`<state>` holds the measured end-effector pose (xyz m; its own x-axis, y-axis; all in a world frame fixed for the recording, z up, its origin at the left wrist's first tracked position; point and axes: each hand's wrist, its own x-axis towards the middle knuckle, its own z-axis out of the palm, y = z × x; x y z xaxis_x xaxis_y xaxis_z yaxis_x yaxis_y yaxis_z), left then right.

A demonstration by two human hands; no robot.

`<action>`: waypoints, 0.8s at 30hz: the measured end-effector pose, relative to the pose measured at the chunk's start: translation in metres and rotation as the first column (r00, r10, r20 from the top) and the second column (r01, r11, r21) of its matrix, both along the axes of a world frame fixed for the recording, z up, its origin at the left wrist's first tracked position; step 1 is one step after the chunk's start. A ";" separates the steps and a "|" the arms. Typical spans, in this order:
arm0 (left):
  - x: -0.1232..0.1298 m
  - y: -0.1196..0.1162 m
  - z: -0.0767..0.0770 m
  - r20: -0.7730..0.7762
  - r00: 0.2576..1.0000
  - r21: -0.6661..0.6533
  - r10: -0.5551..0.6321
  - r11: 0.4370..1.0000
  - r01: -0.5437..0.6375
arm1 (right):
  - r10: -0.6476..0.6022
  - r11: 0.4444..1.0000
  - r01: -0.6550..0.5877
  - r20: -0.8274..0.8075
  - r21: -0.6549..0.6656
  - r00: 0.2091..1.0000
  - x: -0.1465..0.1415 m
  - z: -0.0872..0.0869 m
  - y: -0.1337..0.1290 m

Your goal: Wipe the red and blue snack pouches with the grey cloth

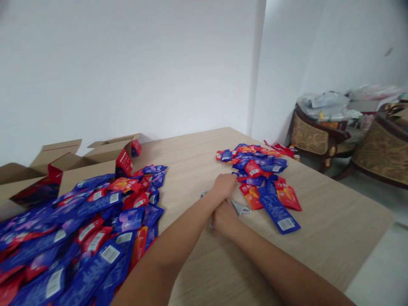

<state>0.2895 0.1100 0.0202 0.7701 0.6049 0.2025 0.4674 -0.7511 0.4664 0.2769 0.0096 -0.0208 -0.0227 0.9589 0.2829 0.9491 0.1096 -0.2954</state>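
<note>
My left hand [225, 185] and my right hand [225, 216] meet over the middle of the wooden table, the left one farther from me. Both look closed around a grey cloth-like item [239, 208], whose edges stick out on either side; its full shape is hidden. Just beyond and to the right of my hands lies a pile of red and blue packets [255, 161]. A long blue packet [280, 212] and a red packet [288, 195] lie at its near edge.
A large heap of blue and red packets [95, 221] covers the table's left side. Open cardboard boxes [89, 170] stand behind it, near the white wall. Beyond the table's right edge are patterned chairs [309, 136] loaded with plastic bags [328, 104].
</note>
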 end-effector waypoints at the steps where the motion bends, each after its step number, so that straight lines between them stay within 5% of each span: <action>1: -0.011 0.006 0.004 0.035 0.998 -0.017 0.049 0.999 -0.048 | 0.004 0.999 -0.004 0.017 -0.032 1.000 0.000 0.004 -0.001; 6: -0.088 0.027 0.014 0.258 0.914 -0.147 0.314 0.947 -0.284 | -0.052 0.997 0.053 0.021 -0.049 0.998 0.004 0.010 -0.003; 10: -0.150 0.003 0.002 0.379 0.780 -0.335 0.498 0.860 -0.386 | -0.155 0.987 0.154 -0.007 -0.050 0.988 0.014 0.004 0.002; 12: -0.171 -0.020 -0.009 0.437 0.695 -0.516 0.571 0.792 -0.326 | -0.196 0.980 0.195 -0.061 -0.031 0.979 0.020 0.002 0.003; 14: -0.184 -0.045 -0.019 0.470 0.580 -0.747 0.665 0.650 -0.139 | -0.202 0.978 0.209 -0.150 0.031 0.968 0.022 0.000 0.003; 16: -0.190 -0.066 -0.026 0.441 0.496 -0.878 0.748 0.475 0.063 | -0.128 0.979 0.160 -0.227 0.127 0.965 0.017 0.000 0.001; 18: -0.191 -0.080 -0.030 0.397 0.480 -0.916 0.782 0.371 0.153 | 0.026 0.983 0.017 -0.226 0.184 0.974 0.004 0.001 -0.004; 21: -0.190 -0.088 -0.029 0.372 0.512 -0.928 0.774 0.309 0.206 | 0.219 0.973 -0.207 -0.125 0.104 0.968 -0.014 0.003 -0.010; 24: -0.196 -0.083 -0.025 0.357 0.580 -0.934 0.733 0.283 0.217 | 0.235 0.972 -0.236 -0.072 -0.006 0.969 -0.015 0.003 -0.010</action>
